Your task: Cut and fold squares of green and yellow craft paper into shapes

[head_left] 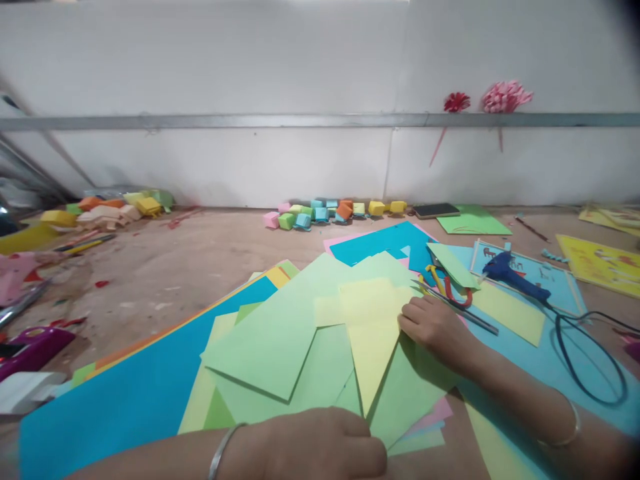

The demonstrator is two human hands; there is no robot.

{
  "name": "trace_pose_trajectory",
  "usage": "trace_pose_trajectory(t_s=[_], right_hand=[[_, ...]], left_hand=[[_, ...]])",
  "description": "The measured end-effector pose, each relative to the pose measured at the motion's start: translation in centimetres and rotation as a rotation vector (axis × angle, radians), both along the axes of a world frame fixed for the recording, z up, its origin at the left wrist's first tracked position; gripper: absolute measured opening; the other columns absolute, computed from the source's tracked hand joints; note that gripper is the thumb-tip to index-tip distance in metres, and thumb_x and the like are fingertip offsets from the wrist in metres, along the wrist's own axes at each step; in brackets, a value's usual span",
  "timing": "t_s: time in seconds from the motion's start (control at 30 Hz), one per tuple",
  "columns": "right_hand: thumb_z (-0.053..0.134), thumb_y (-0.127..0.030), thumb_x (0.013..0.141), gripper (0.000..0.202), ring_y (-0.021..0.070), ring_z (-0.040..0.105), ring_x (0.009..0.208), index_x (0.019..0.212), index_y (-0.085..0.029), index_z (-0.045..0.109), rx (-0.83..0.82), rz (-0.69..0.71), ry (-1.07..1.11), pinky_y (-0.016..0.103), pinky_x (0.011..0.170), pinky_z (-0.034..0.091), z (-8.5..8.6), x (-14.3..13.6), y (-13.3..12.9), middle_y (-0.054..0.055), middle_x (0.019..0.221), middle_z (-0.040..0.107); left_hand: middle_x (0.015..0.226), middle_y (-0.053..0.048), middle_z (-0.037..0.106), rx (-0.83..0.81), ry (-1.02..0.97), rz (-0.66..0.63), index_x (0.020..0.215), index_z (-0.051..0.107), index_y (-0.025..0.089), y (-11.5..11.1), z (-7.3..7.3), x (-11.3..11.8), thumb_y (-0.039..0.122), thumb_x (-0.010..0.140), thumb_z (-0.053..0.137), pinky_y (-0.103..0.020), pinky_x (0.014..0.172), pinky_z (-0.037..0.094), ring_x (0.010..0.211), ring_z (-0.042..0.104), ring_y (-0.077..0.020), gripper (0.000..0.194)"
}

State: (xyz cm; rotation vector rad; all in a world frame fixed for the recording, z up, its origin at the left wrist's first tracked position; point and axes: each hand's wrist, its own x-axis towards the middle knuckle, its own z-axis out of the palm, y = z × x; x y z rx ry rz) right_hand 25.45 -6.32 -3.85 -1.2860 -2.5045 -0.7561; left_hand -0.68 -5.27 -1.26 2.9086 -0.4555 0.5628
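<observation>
A pale yellow paper, folded to a point toward me, lies on several light green sheets. My right hand is closed at its right edge, fingertips pinching the paper there. Nearer to me, my left hand is curled shut over the lower green sheets, below the yellow tip. What its fingers hold, if anything, is hidden. Just beyond my right hand lie scissors with red and yellow handles and a slim metal tool.
A blue glue gun with a looping cord lies at the right. Small paper cubes and a phone sit along the wall. Large blue paper spreads left. A purple tool is at the far left.
</observation>
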Motion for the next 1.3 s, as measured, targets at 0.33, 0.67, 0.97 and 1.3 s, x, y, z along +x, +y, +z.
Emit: trace_pose_trajectory(t_s=[0.33, 0.67, 0.97, 1.3], right_hand=[[0.049, 0.002, 0.085, 0.028, 0.0178, 0.041, 0.068, 0.067, -0.016, 0.059, -0.045, -0.014, 0.032, 0.031, 0.062, 0.025, 0.9, 0.2, -0.6, 0.005, 0.067, 0.053], [0.040, 0.000, 0.086, 0.031, 0.0162, 0.038, 0.064, 0.063, -0.017, 0.053, -0.177, -0.019, 0.143, 0.030, 0.058, 0.023, 0.0, -0.2, -0.7, 0.004, 0.066, 0.050], [0.054, -0.009, 0.085, 0.019, 0.0154, 0.050, 0.068, 0.069, -0.017, 0.055, -0.452, -0.168, 0.343, 0.027, 0.060, 0.032, -0.3, 0.9, 0.3, 0.002, 0.071, 0.056], [0.056, -0.016, 0.086, 0.016, 0.0163, 0.049, 0.065, 0.070, -0.018, 0.054, -0.491, -0.243, 0.324, 0.028, 0.059, 0.029, -0.4, 0.9, 0.6, 0.003, 0.071, 0.057]], left_hand=[[0.099, -0.014, 0.063, -0.193, -0.034, 0.605, 0.115, 0.055, 0.012, 4.5, -0.9, 1.3, 0.005, 0.072, 0.045, -0.037, 0.069, 0.050, 0.089, 0.056, -0.0246, 0.045], [0.082, -0.007, 0.062, -0.138, 0.107, 0.612, 0.097, 0.063, 0.016, 4.5, -2.6, 1.9, 0.012, 0.089, 0.043, -0.029, 0.066, 0.046, 0.075, 0.055, -0.0182, 0.022], [0.080, -0.004, 0.066, -0.491, -0.028, 0.729, 0.091, 0.063, 0.021, 5.0, -3.7, 2.2, 0.021, 0.085, 0.051, -0.030, 0.064, 0.046, 0.072, 0.060, -0.0189, 0.014], [0.083, -0.009, 0.065, -0.647, 0.216, 1.186, 0.124, 0.037, 0.014, 5.0, -2.5, 3.1, 0.031, 0.080, 0.055, -0.034, 0.062, 0.043, 0.074, 0.061, -0.0258, 0.051]])
